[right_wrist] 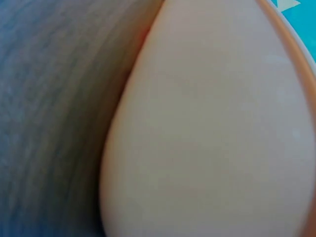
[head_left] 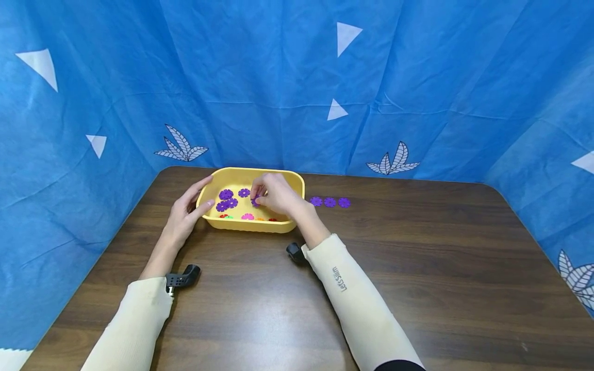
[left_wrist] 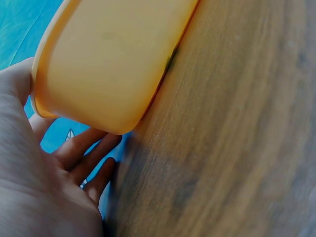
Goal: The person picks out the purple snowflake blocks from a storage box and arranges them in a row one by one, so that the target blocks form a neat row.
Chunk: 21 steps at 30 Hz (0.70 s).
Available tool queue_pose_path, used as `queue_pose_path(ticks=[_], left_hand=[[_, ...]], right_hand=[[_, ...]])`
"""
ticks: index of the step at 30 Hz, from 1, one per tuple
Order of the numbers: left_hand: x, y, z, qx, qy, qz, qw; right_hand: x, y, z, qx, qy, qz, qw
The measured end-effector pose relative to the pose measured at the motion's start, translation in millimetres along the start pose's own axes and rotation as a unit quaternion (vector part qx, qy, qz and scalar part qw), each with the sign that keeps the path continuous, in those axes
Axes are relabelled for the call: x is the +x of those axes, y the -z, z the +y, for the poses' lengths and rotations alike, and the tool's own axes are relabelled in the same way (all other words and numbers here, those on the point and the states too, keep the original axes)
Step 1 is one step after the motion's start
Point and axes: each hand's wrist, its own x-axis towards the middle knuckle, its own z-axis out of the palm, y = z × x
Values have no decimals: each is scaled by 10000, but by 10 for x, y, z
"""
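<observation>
A yellow plastic tub (head_left: pixel 246 225) stands near the table's far edge; its outer wall fills much of both wrist views. My left hand (head_left: pixel 182 212) grips its left end, thumb over the rim and fingers along the outside. Inside the tub, my right hand (head_left: pixel 277 195) pinches a purple snowflake disc (head_left: pixel 254 202) between thumb and fingers. Several more purple discs (head_left: pixel 226 194) lie to its left, one purple disc (head_left: pixel 244 192) apart from the cluster. Along the near inner wall show a pink disc (head_left: pixel 248 217) and red, green and orange pieces, partly hidden. The right wrist view does not show that hand.
Just right of the tub, three purple discs (head_left: pixel 330 202) lie in a row on the brown wooden table (head_left: pixel 417 257). A blue cloth (head_left: pixel 287 77) with white triangles and leaf prints hangs behind and at both sides.
</observation>
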Motion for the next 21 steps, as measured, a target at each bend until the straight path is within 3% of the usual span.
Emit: queue_pose_path(ticks=[13, 21], left_hand=[[-23, -14, -12, 28, 20, 0, 10000], [-15, -4, 0, 37, 27, 3, 10000]], right_hand=[[-153, 331, 68, 383, -339, 754, 9958], [-346, 539, 168, 386, -362, 1093, 9926]])
